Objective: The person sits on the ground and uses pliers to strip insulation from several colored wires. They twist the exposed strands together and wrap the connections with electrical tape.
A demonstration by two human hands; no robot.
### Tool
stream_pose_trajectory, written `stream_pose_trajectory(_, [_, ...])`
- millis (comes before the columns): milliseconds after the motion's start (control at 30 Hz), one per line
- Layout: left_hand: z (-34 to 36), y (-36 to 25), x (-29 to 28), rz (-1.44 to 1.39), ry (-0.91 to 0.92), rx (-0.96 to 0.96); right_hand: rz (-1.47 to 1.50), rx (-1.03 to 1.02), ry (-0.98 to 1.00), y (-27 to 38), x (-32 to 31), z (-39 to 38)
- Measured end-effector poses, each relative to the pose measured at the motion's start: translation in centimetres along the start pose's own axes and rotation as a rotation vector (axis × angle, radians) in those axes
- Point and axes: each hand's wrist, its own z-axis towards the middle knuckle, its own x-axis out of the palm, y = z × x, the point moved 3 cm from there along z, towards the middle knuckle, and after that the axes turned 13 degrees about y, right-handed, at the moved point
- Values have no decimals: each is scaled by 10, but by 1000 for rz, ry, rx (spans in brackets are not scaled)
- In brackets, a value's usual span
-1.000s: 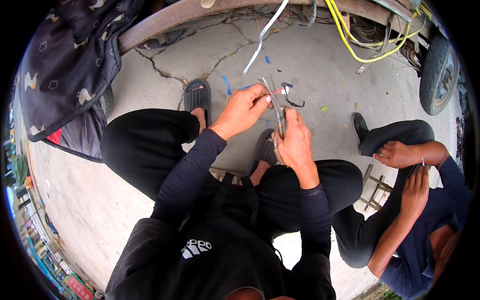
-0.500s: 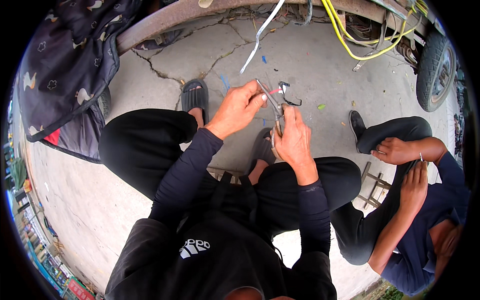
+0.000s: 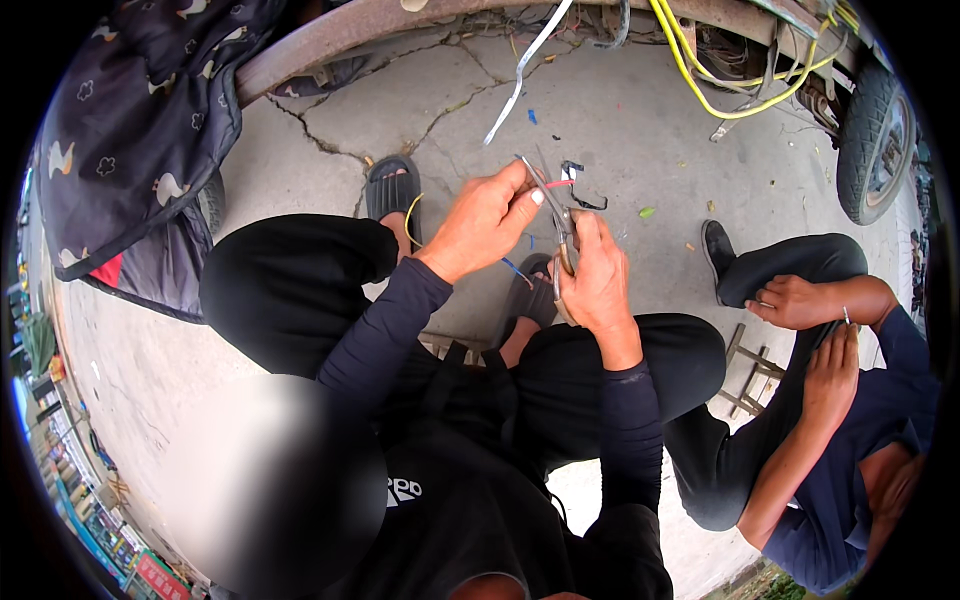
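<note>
My right hand [image 3: 598,280] is closed around the handles of a pair of scissors [image 3: 558,212]. Their slim blades point up and left, beside the fingertips of my left hand [image 3: 488,222]. Thumb and fingers of the left hand pinch a red wire [image 3: 560,183], which sticks out past the blades. Beyond it are a small white piece [image 3: 569,172] and a curled black strand [image 3: 590,205]; I cannot tell whether they join the red wire. A thin yellow wire [image 3: 411,218] shows left of my left hand, and a blue one [image 3: 518,272] below it.
At the right sits another person [image 3: 820,390], hands together, by a small wooden stool [image 3: 748,372]. Overhead runs a rusty metal frame [image 3: 330,50] with a white cable [image 3: 520,75], yellow cables [image 3: 700,95] and a wheel [image 3: 876,145]. Patterned dark fabric [image 3: 140,130] hangs at the left.
Both hands and the scissors have shifted slightly right. The yellow wire and the blue wire now show near my left hand. A pale blurred patch has appeared at the lower left.
</note>
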Motion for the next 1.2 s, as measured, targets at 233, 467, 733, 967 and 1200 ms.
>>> stream_pose_trajectory(233, [-5, -3, -7, -46, 82, -99, -153, 2, -150, 11, -2, 3])
stream_pose_trajectory(467, [-4, 13, 8, -444, 92, -167, 603, 111, -19, -7, 14, -6])
stream_pose_trajectory(733, [0, 13, 7, -946, 139, -218, 1383, 263, 107, 14, 21, -13])
stream_pose_trajectory(967, [-17, 14, 0, -745, 100, -155, 1174, 259, 191, 21, 16, -15])
stream_pose_trajectory(1200, [-30, -23, -21, -124, -1, -27, 280, 102, -56, 64, -16, -24])
